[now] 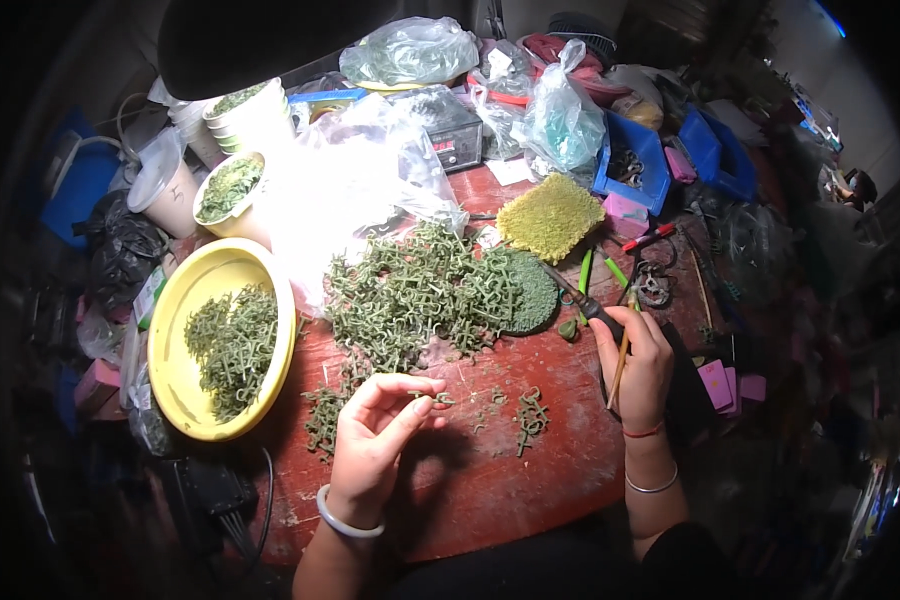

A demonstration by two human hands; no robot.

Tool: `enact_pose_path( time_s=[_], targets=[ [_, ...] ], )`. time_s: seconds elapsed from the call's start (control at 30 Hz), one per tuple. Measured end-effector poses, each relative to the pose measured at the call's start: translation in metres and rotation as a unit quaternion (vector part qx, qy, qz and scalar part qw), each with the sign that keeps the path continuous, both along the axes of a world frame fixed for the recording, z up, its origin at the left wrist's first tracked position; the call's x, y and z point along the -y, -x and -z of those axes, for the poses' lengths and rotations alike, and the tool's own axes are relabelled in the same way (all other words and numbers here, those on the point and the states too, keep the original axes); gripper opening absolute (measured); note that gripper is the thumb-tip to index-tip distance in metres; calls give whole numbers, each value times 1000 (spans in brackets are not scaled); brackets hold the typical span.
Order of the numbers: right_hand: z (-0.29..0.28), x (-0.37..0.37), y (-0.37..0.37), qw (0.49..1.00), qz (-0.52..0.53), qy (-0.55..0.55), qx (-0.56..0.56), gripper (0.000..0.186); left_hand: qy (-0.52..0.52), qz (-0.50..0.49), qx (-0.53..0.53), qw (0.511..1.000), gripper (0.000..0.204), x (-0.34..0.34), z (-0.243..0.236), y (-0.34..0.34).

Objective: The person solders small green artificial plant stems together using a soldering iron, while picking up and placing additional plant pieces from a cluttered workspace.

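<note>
My left hand (378, 440) pinches a small green curled piece (437, 399) between thumb and forefinger above the red worktable (470, 490). My right hand (638, 370) is closed on a dark-handled tool (598, 312) with a thin metal tip and a thin wooden-handled tool (620, 366). A large heap of similar green pieces (410, 290) lies ahead of my hands, with a small cluster (530, 420) between them. A yellow basin (176, 370) at the left holds more pieces. Right of the heap are a round green granular pad (530, 305) and a yellow-green granular pad (548, 212).
White tubs (162, 185), a bright translucent bag (350, 180), a small metal-cased device (455, 147), bagged items (560, 120) and blue bins (642, 175) crowd the back. Green-handled tools (585, 270), pink blocks (716, 385) and wires lie right. A black box (200, 500) with cords sits lower left.
</note>
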State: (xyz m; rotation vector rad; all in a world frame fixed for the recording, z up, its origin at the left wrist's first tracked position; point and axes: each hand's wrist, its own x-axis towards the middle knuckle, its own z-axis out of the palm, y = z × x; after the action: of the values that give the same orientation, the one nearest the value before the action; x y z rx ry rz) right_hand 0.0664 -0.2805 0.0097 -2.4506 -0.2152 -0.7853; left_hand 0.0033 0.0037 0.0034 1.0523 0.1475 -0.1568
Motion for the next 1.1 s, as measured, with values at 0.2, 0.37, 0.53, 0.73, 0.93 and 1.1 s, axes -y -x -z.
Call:
enact_pose_path(
  time_s=[0.2,0.37,0.53,0.73,0.93,1.1],
  targets=[
    [3,3,0,1000,0,-5,-14,16,-1,2,-3,1000,15,2,0,2],
    [10,4,-1,1000,-17,5,-12,16,0,8,-2,1000,15,1,1,1],
    [10,2,-1,1000,-12,8,-21,15,-4,8,-3,1000,15,1,2,2],
    [7,-3,1,996,-71,-58,11,17,4,13,10,1000,18,-2,4,1],
    [-5,-6,19,973,-227,-46,3,34,2,21,3,1000,16,0,5,0],
    [-5,-9,18,959,-281,-31,-9,35,4,23,21,1000,16,0,4,1]
  ],
)
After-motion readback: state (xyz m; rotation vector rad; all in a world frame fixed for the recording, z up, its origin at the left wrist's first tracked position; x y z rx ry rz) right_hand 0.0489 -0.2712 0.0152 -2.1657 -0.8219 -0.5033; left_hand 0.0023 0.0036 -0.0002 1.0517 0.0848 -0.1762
